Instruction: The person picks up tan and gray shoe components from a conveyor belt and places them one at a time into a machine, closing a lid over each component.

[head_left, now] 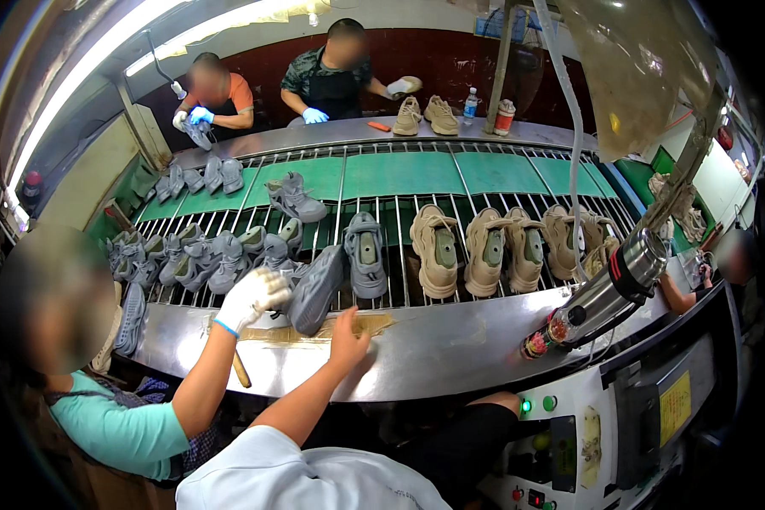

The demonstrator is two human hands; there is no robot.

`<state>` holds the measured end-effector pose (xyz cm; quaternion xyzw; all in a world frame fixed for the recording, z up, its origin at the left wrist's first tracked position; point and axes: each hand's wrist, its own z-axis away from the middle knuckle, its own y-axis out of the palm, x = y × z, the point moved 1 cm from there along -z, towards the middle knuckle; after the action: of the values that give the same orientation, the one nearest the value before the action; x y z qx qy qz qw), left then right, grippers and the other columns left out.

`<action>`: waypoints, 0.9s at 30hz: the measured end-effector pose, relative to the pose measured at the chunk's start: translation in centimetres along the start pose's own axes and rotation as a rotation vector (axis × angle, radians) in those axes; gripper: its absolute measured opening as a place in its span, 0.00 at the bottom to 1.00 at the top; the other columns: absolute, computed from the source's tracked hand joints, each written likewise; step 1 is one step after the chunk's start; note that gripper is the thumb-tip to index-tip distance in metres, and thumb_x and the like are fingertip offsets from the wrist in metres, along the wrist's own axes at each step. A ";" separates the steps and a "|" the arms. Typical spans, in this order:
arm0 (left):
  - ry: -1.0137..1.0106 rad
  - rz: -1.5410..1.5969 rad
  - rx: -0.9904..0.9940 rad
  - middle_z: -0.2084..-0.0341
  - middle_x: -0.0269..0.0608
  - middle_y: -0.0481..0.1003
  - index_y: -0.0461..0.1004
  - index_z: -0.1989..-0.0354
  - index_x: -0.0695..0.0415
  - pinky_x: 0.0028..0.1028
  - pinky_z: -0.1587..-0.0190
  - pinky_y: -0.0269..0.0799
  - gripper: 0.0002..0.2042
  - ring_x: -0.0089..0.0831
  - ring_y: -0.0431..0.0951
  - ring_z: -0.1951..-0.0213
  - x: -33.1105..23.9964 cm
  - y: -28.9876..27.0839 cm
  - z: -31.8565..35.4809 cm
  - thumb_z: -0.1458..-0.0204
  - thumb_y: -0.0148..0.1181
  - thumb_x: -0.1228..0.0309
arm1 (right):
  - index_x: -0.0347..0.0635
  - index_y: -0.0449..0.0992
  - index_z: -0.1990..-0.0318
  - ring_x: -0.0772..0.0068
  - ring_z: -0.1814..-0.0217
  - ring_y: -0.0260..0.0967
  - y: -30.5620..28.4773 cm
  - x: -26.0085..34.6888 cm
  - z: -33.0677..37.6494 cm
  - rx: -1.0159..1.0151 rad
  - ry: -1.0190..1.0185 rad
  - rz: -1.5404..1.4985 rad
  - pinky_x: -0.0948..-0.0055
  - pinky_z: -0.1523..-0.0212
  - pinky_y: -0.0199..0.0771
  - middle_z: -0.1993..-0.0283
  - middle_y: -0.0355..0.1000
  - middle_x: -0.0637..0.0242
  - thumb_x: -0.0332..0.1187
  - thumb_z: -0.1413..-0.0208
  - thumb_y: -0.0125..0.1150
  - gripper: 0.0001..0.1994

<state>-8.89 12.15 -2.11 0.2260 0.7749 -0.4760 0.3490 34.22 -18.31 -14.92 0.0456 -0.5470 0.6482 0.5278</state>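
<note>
At the left a co-worker's white-gloved hand (251,297) grips a grey shoe (314,293) by its heel end at the near edge of the roller rack (399,161). Just right of it, the person's left hand (348,336) hovers over the steel tabletop (450,348), fingers spread and empty, close to the shoe but not touching it. This looks like the reach before taking the shoe, which would call for closing on its toe end. The right hand is out of sight. Further right, tan shoes (484,251) sit in a row.
</note>
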 end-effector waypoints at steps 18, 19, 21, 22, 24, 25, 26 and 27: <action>0.170 -1.290 0.037 0.34 0.49 0.49 0.66 0.43 0.45 0.53 0.45 0.56 0.20 0.61 0.60 0.44 7.6 -2.2 -12.8 0.47 0.51 0.66 | 0.39 0.75 0.61 0.54 0.59 0.69 -1.1 -2.3 3.7 -0.062 0.048 -0.017 0.53 0.53 0.66 0.64 0.73 0.56 0.33 0.50 0.59 0.10; 0.150 -1.341 0.068 0.33 0.48 0.49 0.64 0.41 0.44 0.51 0.46 0.57 0.23 0.60 0.60 0.44 8.0 -2.4 -13.4 0.49 0.53 0.65 | 0.39 0.75 0.62 0.54 0.59 0.69 -1.1 -2.6 4.1 -0.065 0.053 -0.016 0.53 0.53 0.66 0.64 0.73 0.55 0.33 0.50 0.59 0.10; 0.037 -1.299 0.248 0.33 0.47 0.48 0.63 0.40 0.42 0.49 0.46 0.57 0.27 0.58 0.60 0.44 4.1 -1.7 -14.1 0.52 0.57 0.64 | 0.39 0.75 0.62 0.54 0.59 0.69 -1.8 -3.4 5.4 -0.109 0.091 -0.020 0.52 0.53 0.66 0.64 0.73 0.55 0.34 0.50 0.59 0.10; -0.033 -1.224 0.291 0.32 0.46 0.47 0.63 0.40 0.40 0.47 0.47 0.59 0.33 0.57 0.61 0.44 3.8 -3.2 -14.9 0.60 0.64 0.62 | 0.39 0.75 0.62 0.53 0.59 0.69 -1.8 -3.5 5.4 -0.111 0.085 -0.030 0.51 0.53 0.66 0.64 0.73 0.55 0.34 0.50 0.59 0.10; -0.081 -1.037 0.377 0.32 0.47 0.48 0.65 0.41 0.39 0.45 0.47 0.63 0.39 0.54 0.64 0.45 2.1 -6.0 -15.8 0.70 0.69 0.63 | 0.39 0.75 0.62 0.53 0.60 0.69 -2.0 -4.3 5.5 -0.138 0.075 -0.049 0.51 0.53 0.66 0.65 0.73 0.55 0.35 0.49 0.59 0.10; -0.067 -0.975 0.359 0.33 0.48 0.49 0.66 0.42 0.39 0.44 0.47 0.65 0.39 0.51 0.65 0.44 2.5 -7.9 -15.8 0.73 0.70 0.63 | 0.39 0.75 0.63 0.53 0.60 0.69 -2.0 -4.4 5.0 -0.148 0.054 -0.061 0.50 0.53 0.66 0.65 0.73 0.55 0.35 0.49 0.59 0.10; -0.073 -0.840 0.317 0.33 0.49 0.50 0.67 0.43 0.41 0.43 0.46 0.64 0.38 0.49 0.66 0.44 1.1 -8.7 -15.5 0.73 0.70 0.64 | 0.40 0.75 0.63 0.52 0.60 0.69 -2.3 -4.9 4.6 -0.185 0.045 -0.071 0.50 0.53 0.66 0.65 0.73 0.54 0.35 0.49 0.59 0.10; -0.079 -0.704 0.278 0.34 0.50 0.52 0.69 0.44 0.43 0.42 0.45 0.64 0.37 0.47 0.66 0.44 -0.5 -9.9 -14.8 0.73 0.69 0.65 | 0.40 0.75 0.63 0.52 0.60 0.69 -2.5 -5.3 3.9 -0.224 0.020 -0.090 0.50 0.53 0.66 0.65 0.73 0.54 0.35 0.49 0.59 0.10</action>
<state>-20.16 21.00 8.50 -0.0275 0.7192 -0.6756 0.1597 36.37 -24.99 -15.06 0.0045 -0.6079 0.5591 0.5637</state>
